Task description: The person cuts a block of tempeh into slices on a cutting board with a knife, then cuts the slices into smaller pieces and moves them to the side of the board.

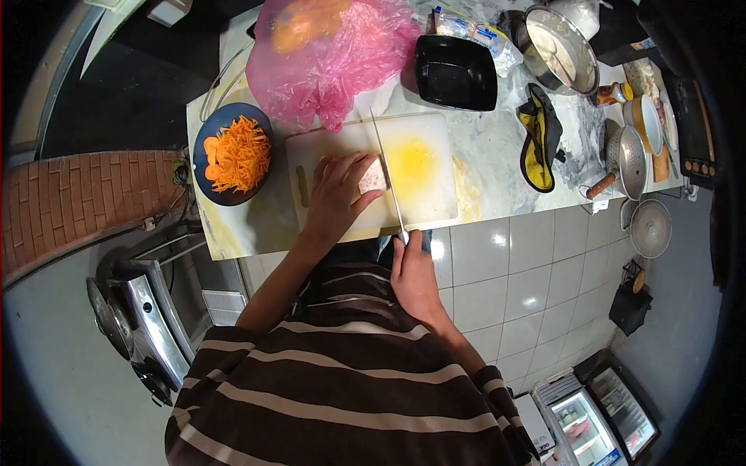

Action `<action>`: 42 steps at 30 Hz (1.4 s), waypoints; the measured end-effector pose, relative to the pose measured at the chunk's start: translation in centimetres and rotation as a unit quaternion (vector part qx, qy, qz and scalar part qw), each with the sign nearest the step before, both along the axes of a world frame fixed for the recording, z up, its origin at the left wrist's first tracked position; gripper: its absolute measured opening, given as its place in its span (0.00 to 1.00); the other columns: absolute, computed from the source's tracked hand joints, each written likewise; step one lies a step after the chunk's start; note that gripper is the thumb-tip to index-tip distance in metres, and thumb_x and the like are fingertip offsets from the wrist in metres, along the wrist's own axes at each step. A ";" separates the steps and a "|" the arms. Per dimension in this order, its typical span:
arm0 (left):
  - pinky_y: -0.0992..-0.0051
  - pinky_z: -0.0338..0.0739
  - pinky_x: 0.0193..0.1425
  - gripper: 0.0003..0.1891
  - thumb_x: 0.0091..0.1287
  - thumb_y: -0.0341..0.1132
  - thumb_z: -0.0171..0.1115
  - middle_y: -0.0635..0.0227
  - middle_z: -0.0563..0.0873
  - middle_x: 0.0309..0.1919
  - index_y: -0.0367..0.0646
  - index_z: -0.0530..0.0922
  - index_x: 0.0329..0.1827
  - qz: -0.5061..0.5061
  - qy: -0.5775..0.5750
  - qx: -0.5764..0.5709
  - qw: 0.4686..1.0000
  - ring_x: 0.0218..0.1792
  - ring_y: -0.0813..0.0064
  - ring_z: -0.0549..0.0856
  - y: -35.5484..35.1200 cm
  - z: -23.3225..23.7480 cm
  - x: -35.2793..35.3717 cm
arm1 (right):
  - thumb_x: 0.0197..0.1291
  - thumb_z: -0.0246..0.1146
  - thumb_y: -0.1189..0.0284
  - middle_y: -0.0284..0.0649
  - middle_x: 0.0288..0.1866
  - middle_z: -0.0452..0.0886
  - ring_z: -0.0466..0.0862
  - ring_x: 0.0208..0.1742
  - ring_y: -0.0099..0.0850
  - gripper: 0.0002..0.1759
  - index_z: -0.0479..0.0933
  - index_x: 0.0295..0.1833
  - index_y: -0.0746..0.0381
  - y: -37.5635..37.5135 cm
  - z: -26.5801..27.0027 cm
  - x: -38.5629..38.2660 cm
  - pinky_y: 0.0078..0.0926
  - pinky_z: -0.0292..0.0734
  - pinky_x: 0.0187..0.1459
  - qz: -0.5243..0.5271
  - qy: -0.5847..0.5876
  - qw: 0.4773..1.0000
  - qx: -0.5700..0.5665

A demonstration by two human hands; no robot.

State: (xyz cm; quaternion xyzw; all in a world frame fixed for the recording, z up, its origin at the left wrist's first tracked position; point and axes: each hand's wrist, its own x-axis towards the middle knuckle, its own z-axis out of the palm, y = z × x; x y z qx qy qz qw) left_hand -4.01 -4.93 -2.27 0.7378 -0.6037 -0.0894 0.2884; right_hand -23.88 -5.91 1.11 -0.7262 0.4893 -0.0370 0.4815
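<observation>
My left hand (336,190) is closed over a pale pink, speckled block of meat (373,178) on the white cutting board (436,203), covering most of it. In my right hand (416,276) is the handle of a long knife (393,182). Its blade runs along the right face of the block, pointing away from me. An orange-yellow stain colours the board right of the blade. Just left of the board stands a dark blue plate (203,180) with shredded carrot (245,155) and several carrot slices (212,172).
A pink plastic bag (342,70) touches the board's far side. Behind the board to the right sits a black square bowl (457,74). Farther right are a black and yellow mitt (538,140), a steel pot (588,76) and a colander with a wooden handle (626,159).
</observation>
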 end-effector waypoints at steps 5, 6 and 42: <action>0.54 0.64 0.75 0.33 0.59 0.41 0.75 0.64 0.81 0.62 0.49 0.76 0.69 -0.002 -0.003 0.007 1.000 0.64 0.58 0.78 0.0 0.0 0.1 | 0.78 0.50 0.68 0.67 0.27 0.80 0.82 0.31 0.67 0.13 0.61 0.49 0.70 0.3 -0.2 0.3 0.61 0.76 0.30 0.006 0.020 1.000 -0.014; 0.54 0.64 0.74 0.33 0.59 0.41 0.75 0.64 0.81 0.62 0.49 0.75 0.69 0.000 -0.007 0.011 1.000 0.64 0.58 0.78 0.0 -0.1 0.1 | 0.78 0.50 0.68 0.67 0.27 0.80 0.82 0.31 0.67 0.13 0.61 0.49 0.70 0.4 -0.3 0.4 0.61 0.76 0.29 0.005 0.020 1.000 -0.016; 0.59 0.72 0.71 0.32 0.60 0.37 0.74 0.65 0.81 0.65 0.46 0.77 0.70 0.013 0.031 0.033 0.999 0.63 0.58 0.80 0.0 0.1 -0.1 | 0.78 0.51 0.67 0.66 0.26 0.79 0.80 0.32 0.67 0.17 0.62 0.57 0.72 -0.7 -0.7 0.7 0.63 0.72 0.34 -0.001 0.003 0.999 0.041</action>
